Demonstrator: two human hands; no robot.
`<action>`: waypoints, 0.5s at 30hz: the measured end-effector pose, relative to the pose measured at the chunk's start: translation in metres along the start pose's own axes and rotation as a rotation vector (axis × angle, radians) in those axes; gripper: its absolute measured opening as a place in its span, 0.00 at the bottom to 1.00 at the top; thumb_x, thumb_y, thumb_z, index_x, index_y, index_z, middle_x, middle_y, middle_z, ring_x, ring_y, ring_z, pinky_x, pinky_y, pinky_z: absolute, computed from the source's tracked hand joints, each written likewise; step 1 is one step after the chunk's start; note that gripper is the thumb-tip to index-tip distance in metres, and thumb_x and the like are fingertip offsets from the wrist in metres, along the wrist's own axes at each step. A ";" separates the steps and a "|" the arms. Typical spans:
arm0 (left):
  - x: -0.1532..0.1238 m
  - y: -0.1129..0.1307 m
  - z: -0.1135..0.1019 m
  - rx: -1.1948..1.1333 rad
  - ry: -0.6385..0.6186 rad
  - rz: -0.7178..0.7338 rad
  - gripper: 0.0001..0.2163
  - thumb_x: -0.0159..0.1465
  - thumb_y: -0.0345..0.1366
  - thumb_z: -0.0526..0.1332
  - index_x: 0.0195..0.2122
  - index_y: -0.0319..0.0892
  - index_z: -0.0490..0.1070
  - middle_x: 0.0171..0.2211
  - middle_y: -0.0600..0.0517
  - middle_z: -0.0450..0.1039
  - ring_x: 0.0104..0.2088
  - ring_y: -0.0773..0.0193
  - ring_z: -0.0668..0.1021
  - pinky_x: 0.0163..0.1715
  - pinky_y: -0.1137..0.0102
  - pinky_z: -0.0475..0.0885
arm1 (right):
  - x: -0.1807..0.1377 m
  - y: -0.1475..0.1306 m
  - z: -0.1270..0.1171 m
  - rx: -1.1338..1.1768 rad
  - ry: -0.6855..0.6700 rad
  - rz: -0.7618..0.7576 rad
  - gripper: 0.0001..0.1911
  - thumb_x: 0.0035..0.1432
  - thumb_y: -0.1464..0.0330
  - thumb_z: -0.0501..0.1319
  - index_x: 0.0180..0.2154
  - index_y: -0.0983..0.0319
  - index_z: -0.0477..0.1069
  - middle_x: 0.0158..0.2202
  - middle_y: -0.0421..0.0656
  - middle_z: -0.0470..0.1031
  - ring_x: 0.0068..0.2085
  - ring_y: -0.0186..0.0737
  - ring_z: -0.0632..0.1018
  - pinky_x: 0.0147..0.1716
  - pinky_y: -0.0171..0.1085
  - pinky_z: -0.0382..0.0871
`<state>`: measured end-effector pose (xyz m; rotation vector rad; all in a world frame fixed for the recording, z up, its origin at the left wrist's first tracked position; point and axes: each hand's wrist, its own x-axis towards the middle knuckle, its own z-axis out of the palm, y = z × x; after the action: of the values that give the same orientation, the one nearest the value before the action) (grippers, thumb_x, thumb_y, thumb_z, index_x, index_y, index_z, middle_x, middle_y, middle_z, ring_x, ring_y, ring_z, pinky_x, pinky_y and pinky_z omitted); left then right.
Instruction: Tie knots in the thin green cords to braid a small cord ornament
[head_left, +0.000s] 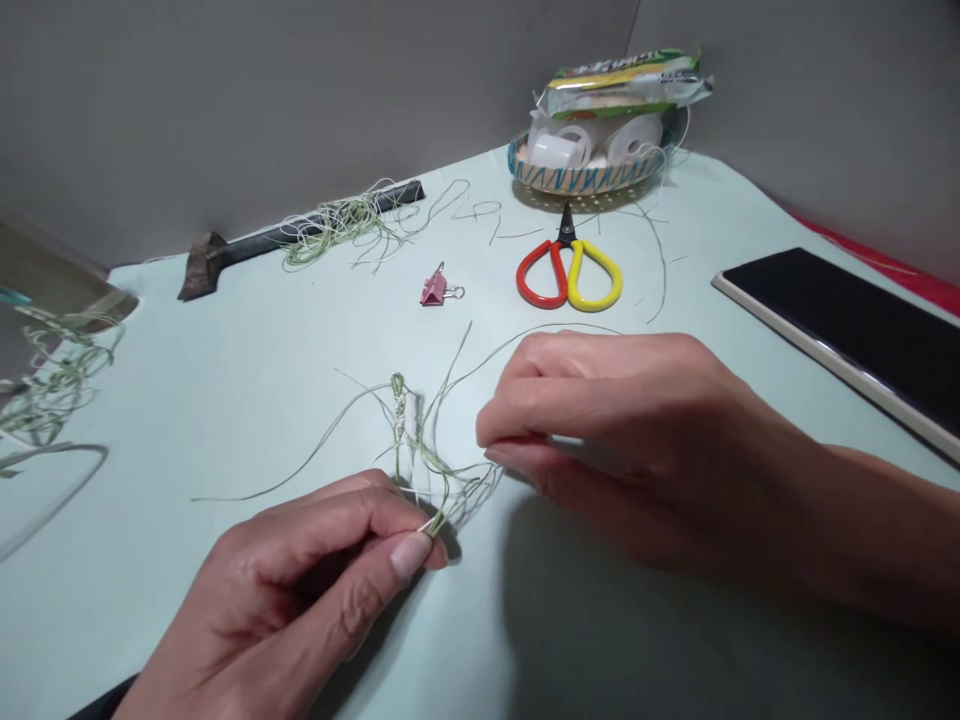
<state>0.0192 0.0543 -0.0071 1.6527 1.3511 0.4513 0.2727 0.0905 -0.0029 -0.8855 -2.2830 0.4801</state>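
Between my hands lies a small knotted cord piece (399, 405), green and white, with a loop at its far end and loose strands spreading from it. My left hand (322, 590) pinches several green and white cords (442, 505) between thumb and forefinger. To the right, my right hand (615, 440) is closed, thumb against forefinger, on thin cord ends that run across from the left hand. A long green strand (300, 470) trails left over the table, and another curves behind the right hand.
Scissors (567, 260) with red and yellow handles lie beyond my right hand, near a pink binder clip (433, 289). Farther back are a hammer (251, 245) with tangled cord on it and a basket (585, 180) of spools. A phone (847, 330) lies right; more cord (56, 375) left.
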 end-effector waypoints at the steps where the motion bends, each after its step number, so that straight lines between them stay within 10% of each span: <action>1: -0.001 0.000 0.000 -0.017 -0.004 -0.014 0.11 0.68 0.47 0.63 0.33 0.52 0.80 0.33 0.55 0.79 0.36 0.62 0.79 0.28 0.77 0.72 | 0.000 0.000 0.000 0.008 -0.018 -0.001 0.10 0.63 0.76 0.57 0.31 0.64 0.75 0.28 0.38 0.67 0.30 0.32 0.67 0.29 0.34 0.60; 15: 0.008 0.001 0.000 -0.145 0.031 -0.081 0.15 0.62 0.53 0.66 0.31 0.47 0.83 0.24 0.49 0.75 0.29 0.58 0.76 0.24 0.72 0.73 | 0.001 0.005 0.003 -0.060 -0.213 0.082 0.08 0.61 0.77 0.56 0.34 0.61 0.72 0.30 0.38 0.68 0.32 0.34 0.67 0.31 0.36 0.57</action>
<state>0.0226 0.0619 -0.0087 1.4729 1.3702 0.5169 0.2724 0.0944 -0.0071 -1.0025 -2.4717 0.5690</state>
